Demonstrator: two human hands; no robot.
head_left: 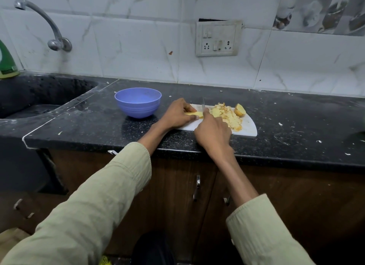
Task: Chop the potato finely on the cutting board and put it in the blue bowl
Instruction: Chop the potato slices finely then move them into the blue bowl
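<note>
Pinning a potato strip [194, 114] to the white cutting board [249, 126], the left hand [178, 114] curls its fingers back from the knife [203, 104]. Right hand [212, 134] seems wrapped round the handle, which is hidden. Chopped pile [229, 116] waits; blue bowl [138, 102] sits close for scooping.

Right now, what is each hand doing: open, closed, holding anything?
Left hand: fingers curled, pinning a potato piece to the cutting board.
Right hand: closed round the knife handle, blade beside the potato piece.
</note>
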